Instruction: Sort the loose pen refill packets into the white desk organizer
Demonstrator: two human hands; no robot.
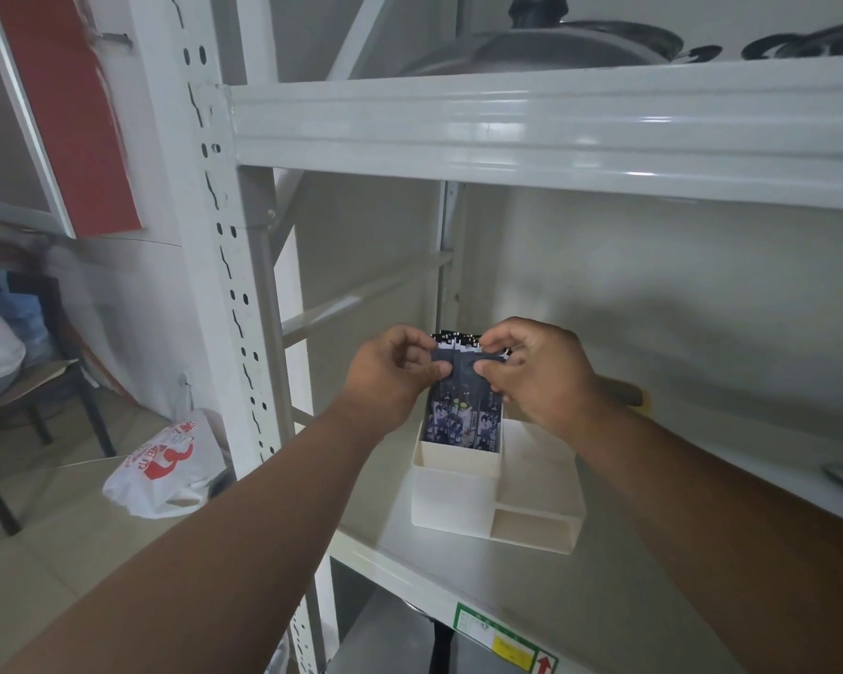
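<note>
Although the pen refill packets (463, 420) already stand upright in the tall rear compartment of the white desk organizer (458, 498), the left hand (393, 377) and right hand (536, 374) each pinch their top edges just above that compartment, so the seating looks nearly finished. No loose packets show beside the organizer. Its low front and right-side compartments appear empty.
</note>
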